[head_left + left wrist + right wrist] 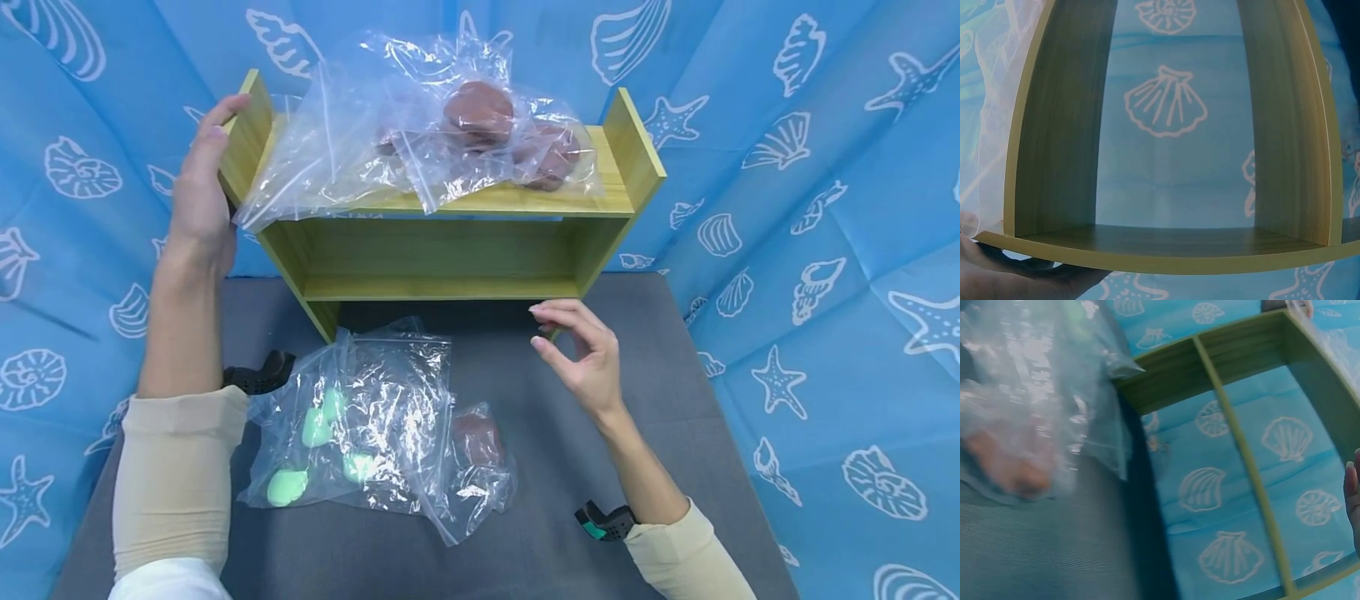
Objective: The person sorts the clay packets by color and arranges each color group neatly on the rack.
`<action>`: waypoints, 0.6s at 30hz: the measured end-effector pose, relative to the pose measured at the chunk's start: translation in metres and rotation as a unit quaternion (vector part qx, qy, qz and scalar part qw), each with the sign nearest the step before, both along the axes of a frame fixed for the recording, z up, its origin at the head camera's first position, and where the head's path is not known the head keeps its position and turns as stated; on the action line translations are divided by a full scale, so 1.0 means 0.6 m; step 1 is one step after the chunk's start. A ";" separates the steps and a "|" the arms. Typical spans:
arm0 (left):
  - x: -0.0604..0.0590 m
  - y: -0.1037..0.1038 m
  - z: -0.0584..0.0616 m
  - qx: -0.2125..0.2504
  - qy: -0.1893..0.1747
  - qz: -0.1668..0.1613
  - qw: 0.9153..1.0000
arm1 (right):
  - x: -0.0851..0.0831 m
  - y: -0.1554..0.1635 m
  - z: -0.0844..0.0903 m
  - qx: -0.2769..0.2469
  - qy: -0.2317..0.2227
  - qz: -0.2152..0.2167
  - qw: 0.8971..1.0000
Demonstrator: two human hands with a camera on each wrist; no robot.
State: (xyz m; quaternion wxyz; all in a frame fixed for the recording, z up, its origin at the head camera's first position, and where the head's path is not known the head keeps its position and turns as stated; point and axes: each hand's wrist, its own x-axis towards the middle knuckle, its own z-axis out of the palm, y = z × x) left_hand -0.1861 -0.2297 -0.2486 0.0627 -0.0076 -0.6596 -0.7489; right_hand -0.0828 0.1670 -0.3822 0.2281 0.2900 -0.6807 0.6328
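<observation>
My left hand (198,187) rests against the outer side of a two-level wooden shelf (442,287), its fingertips at the edge of the left end panel. In the left wrist view, part of that hand (1029,278) shows at the panel's outer face. My right hand (585,350) hovers in front of the shelf's lower right, fingers bent loosely toward the thumb, holding nothing. Clear zip bags with reddish-brown lumps (480,115) lie on the top board; one bag (281,179) hangs over the left front edge. The middle compartment shows nothing inside.
On the grey table (592,508), in front of the shelf, lie clear zip bags (393,417) with several pale green pieces (287,487) and a bag with a reddish-brown lump (477,440). A blue shell-patterned curtain (795,208) stands behind and beside the table.
</observation>
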 end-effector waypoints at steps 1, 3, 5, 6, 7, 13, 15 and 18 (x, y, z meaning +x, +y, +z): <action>0.000 0.000 0.000 0.001 0.000 0.000 1.000 | 0.003 0.000 -0.009 0.002 -0.006 0.000 1.000; 0.000 -0.001 0.000 0.002 0.002 0.000 1.000 | 0.010 -0.001 -0.026 0.007 -0.018 0.002 1.000; -0.001 0.000 0.000 0.004 0.003 -0.003 1.000 | 0.017 -0.002 -0.042 0.008 -0.029 0.003 1.000; -0.001 0.001 0.000 0.006 0.004 -0.003 1.000 | 0.020 -0.002 -0.049 0.008 -0.034 0.004 0.999; -0.001 0.000 0.000 0.011 0.006 -0.004 1.000 | 0.024 -0.002 -0.056 0.008 -0.039 0.004 0.999; 0.000 -0.002 0.001 0.026 0.010 -0.001 1.000 | 0.040 -0.003 -0.093 0.020 -0.077 -0.001 0.997; 0.000 -0.001 0.001 0.026 0.011 -0.002 1.000 | 0.047 -0.003 -0.102 0.029 -0.094 0.000 0.995; -0.001 0.000 0.000 0.029 0.018 -0.006 0.999 | 0.060 -0.006 -0.107 0.046 -0.119 0.003 0.992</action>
